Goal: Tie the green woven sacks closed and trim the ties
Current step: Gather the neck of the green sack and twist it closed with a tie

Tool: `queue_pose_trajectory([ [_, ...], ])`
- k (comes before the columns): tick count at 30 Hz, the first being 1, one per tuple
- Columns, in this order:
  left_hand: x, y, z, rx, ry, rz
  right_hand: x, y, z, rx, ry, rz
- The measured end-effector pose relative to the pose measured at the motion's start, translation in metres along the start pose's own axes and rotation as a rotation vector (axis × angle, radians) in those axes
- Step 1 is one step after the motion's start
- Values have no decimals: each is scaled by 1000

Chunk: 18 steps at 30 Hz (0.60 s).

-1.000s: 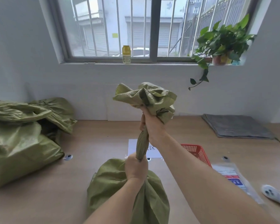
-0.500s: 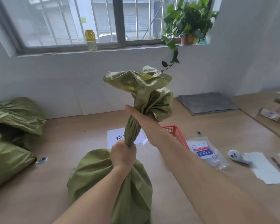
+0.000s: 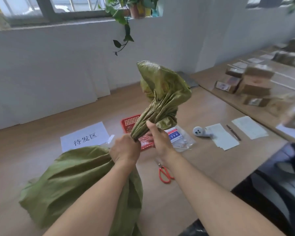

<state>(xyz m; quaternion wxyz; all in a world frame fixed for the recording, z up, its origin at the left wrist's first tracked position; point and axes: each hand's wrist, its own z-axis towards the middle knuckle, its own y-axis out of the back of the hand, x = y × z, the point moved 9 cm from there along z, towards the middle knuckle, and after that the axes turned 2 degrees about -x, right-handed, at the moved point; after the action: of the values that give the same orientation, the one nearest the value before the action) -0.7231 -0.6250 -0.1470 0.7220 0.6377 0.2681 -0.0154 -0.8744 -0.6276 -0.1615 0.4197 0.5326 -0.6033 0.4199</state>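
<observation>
Green woven sack (image 3: 78, 176) slumps at lower left, its twisted neck (image 3: 143, 124) rising to frame centre. The left hand (image 3: 125, 149) is fisted round the neck's base. The right hand (image 3: 160, 140) lays a thumb on it, fingers hidden, so its grip I cannot tell. Best clamp the twist low and tight before binding it. Red scissors (image 3: 164, 174) lie just below the right wrist.

Wooden table (image 3: 203, 160): sack (image 3: 71, 176), basket (image 3: 129, 121), scissors (image 3: 164, 174), sign (image 3: 84, 138).
</observation>
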Motion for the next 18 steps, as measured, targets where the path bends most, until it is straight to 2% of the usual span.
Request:
queue_pose_trajectory([
  [5,-46,-47,13,17,22,92,-36,57,44,-151,-100,-81],
  [9,-77,-91,25,52,61,107,-68,102,85,-157,-151,-256],
  [15,-102,-152,43,78,112,152,-130,155,142,-183,-279,-338],
  [18,-109,-178,52,99,136,170,-155,172,175,-141,-315,-501],
])
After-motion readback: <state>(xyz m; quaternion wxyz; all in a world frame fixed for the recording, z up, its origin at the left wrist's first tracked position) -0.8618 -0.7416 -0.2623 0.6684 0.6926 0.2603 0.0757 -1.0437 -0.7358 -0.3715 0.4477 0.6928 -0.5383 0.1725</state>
